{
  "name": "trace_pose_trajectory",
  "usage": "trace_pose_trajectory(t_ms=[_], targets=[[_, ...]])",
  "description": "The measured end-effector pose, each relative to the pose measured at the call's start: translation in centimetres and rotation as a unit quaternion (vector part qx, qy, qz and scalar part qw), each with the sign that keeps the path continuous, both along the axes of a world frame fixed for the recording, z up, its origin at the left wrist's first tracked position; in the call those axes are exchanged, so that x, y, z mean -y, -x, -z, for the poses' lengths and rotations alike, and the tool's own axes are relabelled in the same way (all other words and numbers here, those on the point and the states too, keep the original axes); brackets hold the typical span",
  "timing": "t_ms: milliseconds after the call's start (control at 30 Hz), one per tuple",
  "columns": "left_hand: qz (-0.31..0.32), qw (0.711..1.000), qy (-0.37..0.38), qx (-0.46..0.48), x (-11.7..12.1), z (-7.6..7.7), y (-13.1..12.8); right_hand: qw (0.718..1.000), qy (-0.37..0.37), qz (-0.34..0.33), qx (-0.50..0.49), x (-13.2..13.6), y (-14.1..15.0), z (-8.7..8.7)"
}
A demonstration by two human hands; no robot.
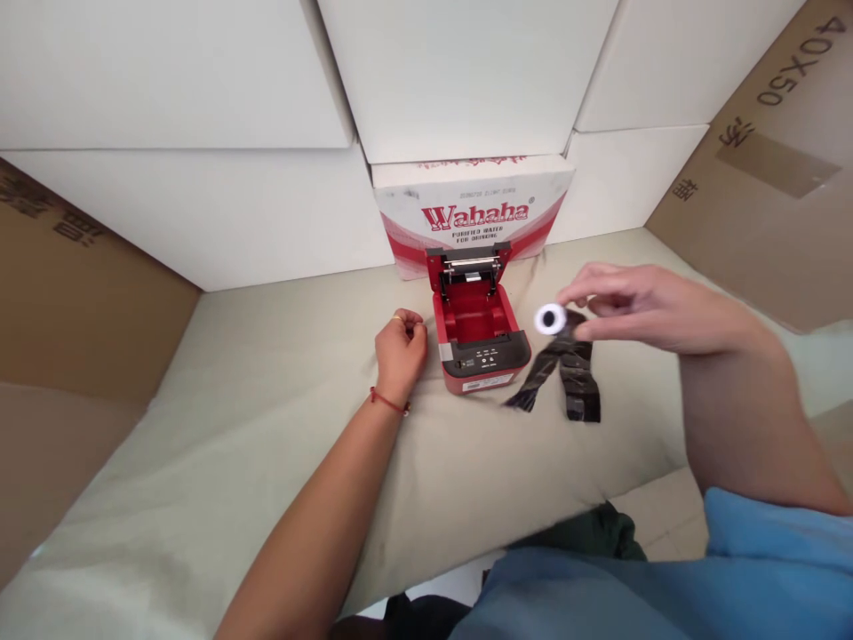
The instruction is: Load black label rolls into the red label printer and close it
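Note:
A small red printer [481, 342] stands on the pale cloth [267, 444] with its lid tipped open and its red paper bay empty. My left hand [401, 347] rests on the cloth just left of the printer, curled into a loose fist with nothing in it. My right hand [640, 307] hovers to the right of the printer and pinches a small white paper roll [550, 318] by its side, the dark core facing me. Under that hand lies a torn black plastic wrapper [566, 373], spread in strips on the cloth.
A red and white Wahaha water carton [466, 204] stands right behind the printer. White boxes [466, 71] form a wall at the back. Brown cardboard sheets lean at the left [73, 293] and right [766, 169]. The floor edge shows at lower right.

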State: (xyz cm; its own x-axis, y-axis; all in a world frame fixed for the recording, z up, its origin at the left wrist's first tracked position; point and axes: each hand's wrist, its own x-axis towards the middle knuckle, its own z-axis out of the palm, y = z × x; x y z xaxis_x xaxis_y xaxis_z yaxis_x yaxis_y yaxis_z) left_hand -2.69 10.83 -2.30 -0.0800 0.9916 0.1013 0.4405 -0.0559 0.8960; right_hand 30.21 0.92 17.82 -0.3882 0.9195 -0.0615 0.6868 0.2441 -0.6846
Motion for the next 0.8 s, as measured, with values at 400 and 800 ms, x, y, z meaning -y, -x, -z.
trace_pose_trajectory(t_ms=[400,800], targets=[[0.011,1.0,-0.016,-0.018,0.2,-0.1,0.0,0.954,-0.071,0.079,0.28,-5.9,12.1,6.0],[0.013,1.0,-0.016,-0.014,0.2,0.1,-0.1,0.957,-0.051,0.06,0.28,-7.2,13.1,7.1]])
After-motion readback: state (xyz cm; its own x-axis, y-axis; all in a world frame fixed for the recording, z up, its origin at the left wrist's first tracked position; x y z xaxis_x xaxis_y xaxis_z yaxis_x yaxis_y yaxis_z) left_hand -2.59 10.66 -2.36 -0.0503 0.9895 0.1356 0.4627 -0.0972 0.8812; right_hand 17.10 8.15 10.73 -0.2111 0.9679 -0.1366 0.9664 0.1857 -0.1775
